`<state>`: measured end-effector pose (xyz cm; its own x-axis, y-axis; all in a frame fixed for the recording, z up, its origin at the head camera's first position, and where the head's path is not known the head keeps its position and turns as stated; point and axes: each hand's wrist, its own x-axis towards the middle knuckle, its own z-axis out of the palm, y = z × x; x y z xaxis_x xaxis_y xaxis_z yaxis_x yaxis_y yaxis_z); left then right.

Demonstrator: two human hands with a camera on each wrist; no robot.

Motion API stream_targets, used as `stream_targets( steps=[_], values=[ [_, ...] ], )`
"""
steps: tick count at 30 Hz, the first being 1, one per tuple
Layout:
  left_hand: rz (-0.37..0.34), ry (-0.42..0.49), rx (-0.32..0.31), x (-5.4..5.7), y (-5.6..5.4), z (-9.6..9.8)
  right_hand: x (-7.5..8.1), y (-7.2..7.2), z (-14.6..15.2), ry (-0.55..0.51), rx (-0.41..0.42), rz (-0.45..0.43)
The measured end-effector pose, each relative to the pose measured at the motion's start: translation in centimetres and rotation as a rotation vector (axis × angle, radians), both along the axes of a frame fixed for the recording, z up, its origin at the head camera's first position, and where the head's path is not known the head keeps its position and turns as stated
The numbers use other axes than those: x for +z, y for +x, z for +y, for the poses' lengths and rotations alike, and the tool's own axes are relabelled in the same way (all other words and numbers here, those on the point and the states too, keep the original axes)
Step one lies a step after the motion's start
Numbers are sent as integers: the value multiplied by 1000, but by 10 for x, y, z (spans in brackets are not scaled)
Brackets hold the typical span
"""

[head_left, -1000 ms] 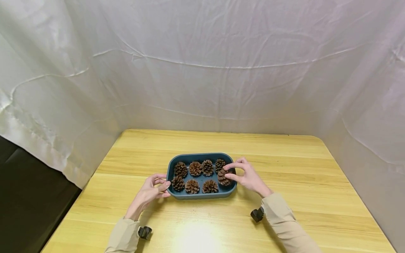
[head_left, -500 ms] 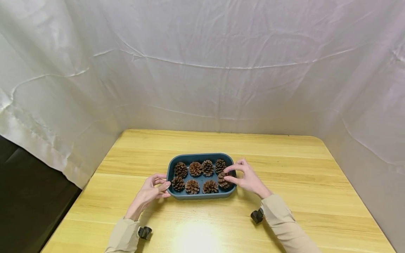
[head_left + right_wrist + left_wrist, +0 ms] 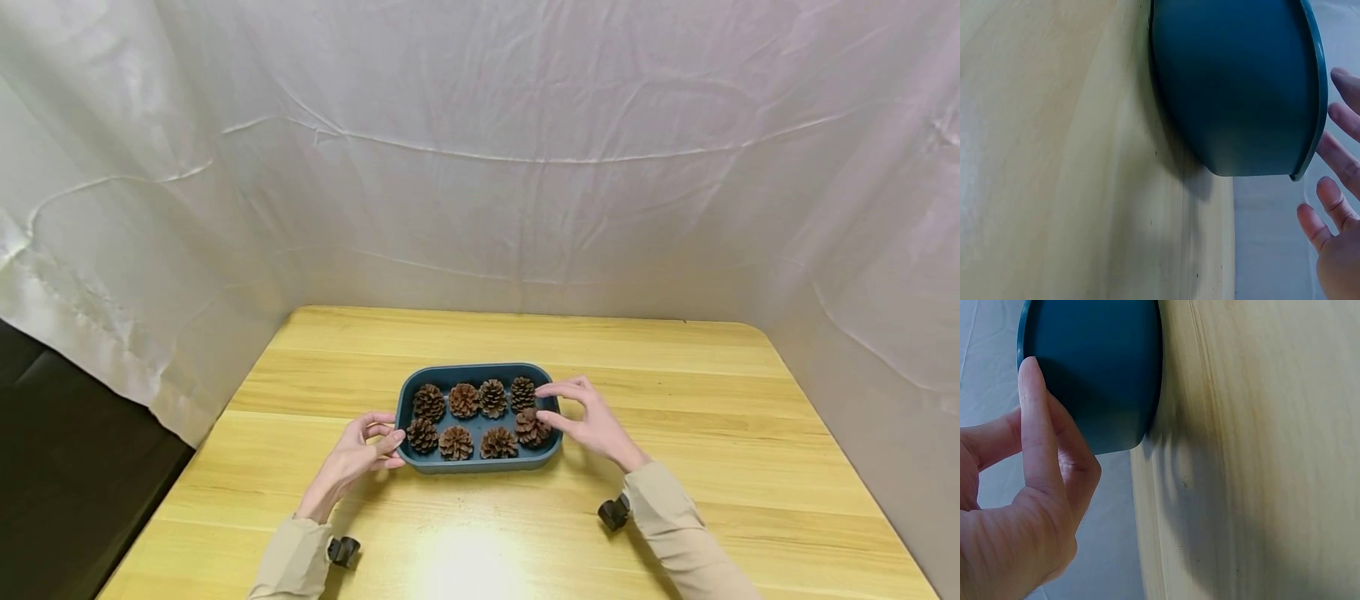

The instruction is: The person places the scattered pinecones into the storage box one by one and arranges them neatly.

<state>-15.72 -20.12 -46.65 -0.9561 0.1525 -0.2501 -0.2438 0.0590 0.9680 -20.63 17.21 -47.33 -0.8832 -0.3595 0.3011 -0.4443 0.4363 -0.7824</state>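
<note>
In the head view, a dark teal rectangular tray [image 3: 480,467] holds several brown pinecones in two rows. My left hand [image 3: 358,450] holds the tray's left end, with the thumb at its rim; the left wrist view shows the thumb [image 3: 1038,425] against the rim, other fingers bent behind it. Over the tray's right end hovers my right hand [image 3: 596,423], thumb and fingers spread apart. Just under its thumb lies the front-right pinecone [image 3: 529,427], and the back-right pinecone [image 3: 522,393] is near the fingertips. From the right wrist, the pinecones are hidden behind the tray wall [image 3: 1241,94].
The tray stands on a light wooden table [image 3: 675,375]. Pale cloth [image 3: 517,208] hangs behind and at both sides. A dark surface [image 3: 75,467] shows at the lower left. Black wrist devices [image 3: 343,552] are at both cuffs.
My right hand has lowered the front-right pinecone into the tray and let go of it, fingers parting and lifting slightly to the right. My left hand has stayed on the tray.
</note>
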Motion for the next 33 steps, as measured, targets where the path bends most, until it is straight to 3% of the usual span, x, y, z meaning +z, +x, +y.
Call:
stream_targets(
  steps=[21,28,33],
  values=[
    [9,-2,-5,1,0,1,-8,-4,22,-10,-135,126],
    [7,-16,-5,0,1,-1,-10,-5,29,-10,-176,112],
    [18,-97,10,0,0,-8,-8,-6,40,4,-207,80]
  ],
)
